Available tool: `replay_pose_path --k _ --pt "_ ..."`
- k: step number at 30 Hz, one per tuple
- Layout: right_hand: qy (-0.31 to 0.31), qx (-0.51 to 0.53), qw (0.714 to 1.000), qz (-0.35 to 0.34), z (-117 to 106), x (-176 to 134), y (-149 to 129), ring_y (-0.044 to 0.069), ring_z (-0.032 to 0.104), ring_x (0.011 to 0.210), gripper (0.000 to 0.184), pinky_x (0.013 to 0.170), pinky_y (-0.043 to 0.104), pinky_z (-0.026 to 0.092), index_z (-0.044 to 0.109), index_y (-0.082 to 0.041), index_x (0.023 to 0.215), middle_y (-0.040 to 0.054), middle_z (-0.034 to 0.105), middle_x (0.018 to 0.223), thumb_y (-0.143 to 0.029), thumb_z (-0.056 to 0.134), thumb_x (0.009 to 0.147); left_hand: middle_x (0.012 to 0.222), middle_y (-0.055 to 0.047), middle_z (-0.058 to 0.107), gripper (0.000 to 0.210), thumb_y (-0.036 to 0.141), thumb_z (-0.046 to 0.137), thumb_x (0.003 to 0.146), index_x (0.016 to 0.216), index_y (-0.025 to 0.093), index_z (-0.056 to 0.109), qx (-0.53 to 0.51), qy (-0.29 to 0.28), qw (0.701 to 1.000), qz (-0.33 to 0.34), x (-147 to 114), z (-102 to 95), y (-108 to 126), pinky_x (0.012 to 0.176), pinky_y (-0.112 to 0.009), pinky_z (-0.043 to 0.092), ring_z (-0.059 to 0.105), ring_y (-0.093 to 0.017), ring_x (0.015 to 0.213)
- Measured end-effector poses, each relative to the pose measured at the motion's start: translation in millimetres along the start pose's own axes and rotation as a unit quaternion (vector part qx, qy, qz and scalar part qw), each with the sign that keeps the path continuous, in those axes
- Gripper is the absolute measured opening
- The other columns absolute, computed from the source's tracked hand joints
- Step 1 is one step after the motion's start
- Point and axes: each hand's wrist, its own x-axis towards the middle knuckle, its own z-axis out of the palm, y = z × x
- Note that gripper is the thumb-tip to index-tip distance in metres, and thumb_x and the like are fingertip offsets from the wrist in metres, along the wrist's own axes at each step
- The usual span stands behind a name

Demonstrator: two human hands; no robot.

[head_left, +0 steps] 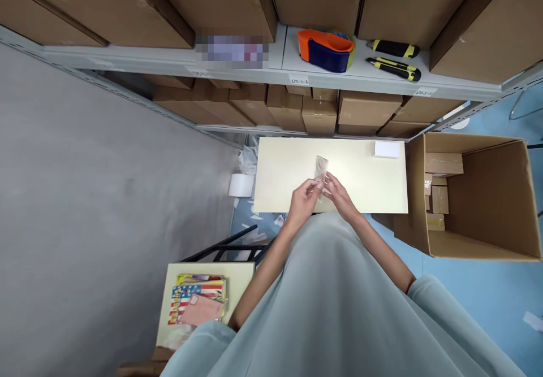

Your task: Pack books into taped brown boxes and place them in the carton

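Note:
Both my hands meet over the front part of a pale table [284, 168]. Between them is a small clear plastic bag [321, 165], with something thin and dark-edged showing inside its upper end. My left hand [304, 197] pinches the lower part of the bag with thumb and forefinger. From the other side, my right hand [338, 195] touches the bag near the same spot, its fingertips close together. What lies under the fingertips is too small to make out. A small white box [386, 149] rests at the table's back right corner.
A large open carton [487, 207] with several small boxes stands to the right. Above, a shelf [275, 66] carries cartons, an orange and blue tape dispenser [326, 51] and two box cutters [393, 60]. At left are a white roll [241, 185] and a stand with magazines [197, 300].

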Motion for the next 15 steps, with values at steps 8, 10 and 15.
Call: replay_pose_path --k 8,10,15 --pt "0.102 0.021 0.995 0.002 17.8 8.4 -7.1 0.03 0.07 0.132 0.074 0.112 0.044 0.059 0.067 -0.029 0.145 0.0086 0.077 0.136 -0.079 0.067 0.091 0.149 -0.01 0.072 0.041 0.034 0.08 0.091 0.131 0.027 0.079 0.134 -0.175 0.964 0.149 -16.9 -4.0 8.6 0.133 -0.052 0.04 0.062 -0.034 0.146" --pt "0.098 0.024 0.995 0.027 16.1 11.0 -7.9 0.031 0.074 0.121 0.07 0.101 0.046 0.064 0.071 -0.028 0.137 0.0093 0.08 0.125 -0.08 0.066 0.091 0.146 -0.011 0.073 0.037 0.039 0.073 0.098 0.132 0.025 0.078 0.127 -0.146 0.97 0.147 -15.8 -23.6 11.9 0.125 -0.05 0.049 0.067 -0.032 0.139" --pt "0.088 0.061 0.993 0.055 19.8 9.4 -19.7 0.03 0.078 0.106 0.06 0.089 0.045 0.067 0.074 -0.028 0.12 0.008 0.082 0.116 -0.076 0.078 0.084 0.156 -0.015 0.064 0.054 0.052 0.078 0.095 0.14 0.023 0.071 0.063 0.095 0.989 0.097 7.3 -89.0 4.4 0.118 -0.045 0.052 0.061 -0.032 0.144"
